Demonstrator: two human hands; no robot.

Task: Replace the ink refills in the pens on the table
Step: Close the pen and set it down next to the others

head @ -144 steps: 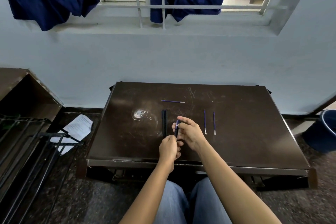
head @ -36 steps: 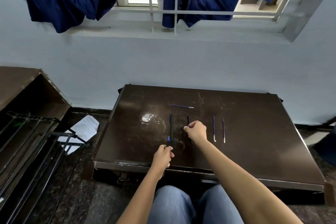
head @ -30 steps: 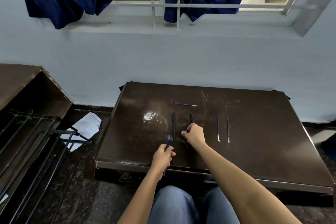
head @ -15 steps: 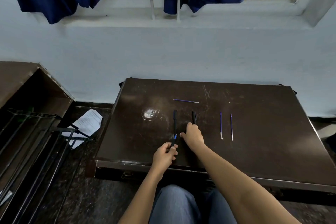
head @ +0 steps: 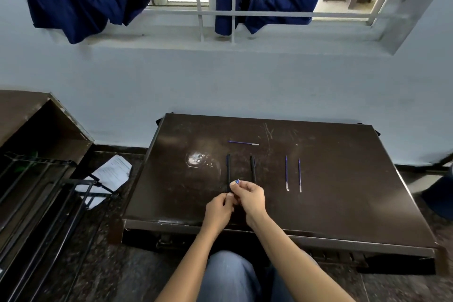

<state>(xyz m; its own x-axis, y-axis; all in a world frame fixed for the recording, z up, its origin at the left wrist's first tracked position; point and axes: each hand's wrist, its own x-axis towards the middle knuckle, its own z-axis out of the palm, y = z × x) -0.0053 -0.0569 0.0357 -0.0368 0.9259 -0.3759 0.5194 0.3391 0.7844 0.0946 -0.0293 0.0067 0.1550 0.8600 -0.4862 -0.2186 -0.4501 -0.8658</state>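
My left hand (head: 217, 210) and my right hand (head: 250, 197) meet over the front middle of the dark brown table (head: 343, 193). Between them is a dark pen, mostly hidden by the fingers. My left hand grips its lower barrel, and my right thumb and finger pinch its blue tip end (head: 236, 181). Two more dark pens lie lengthwise just beyond the hands, the left pen (head: 228, 169) and the right pen (head: 253, 168). Two blue refills (head: 286, 174) (head: 299, 175) lie side by side to the right. A third refill (head: 242, 142) lies crosswise farther back.
A pale smudge (head: 196, 159) marks the table left of the pens. On the floor to the left are a sheet of paper (head: 113, 174), a black metal rack (head: 36, 193) and a brown cabinet (head: 27, 117). A blue bucket (head: 441, 198) is at the right edge.
My right hand left the right pen lying on the table and came over to the pen in my left hand, pinching its blue tip. My left hand kept its grip.
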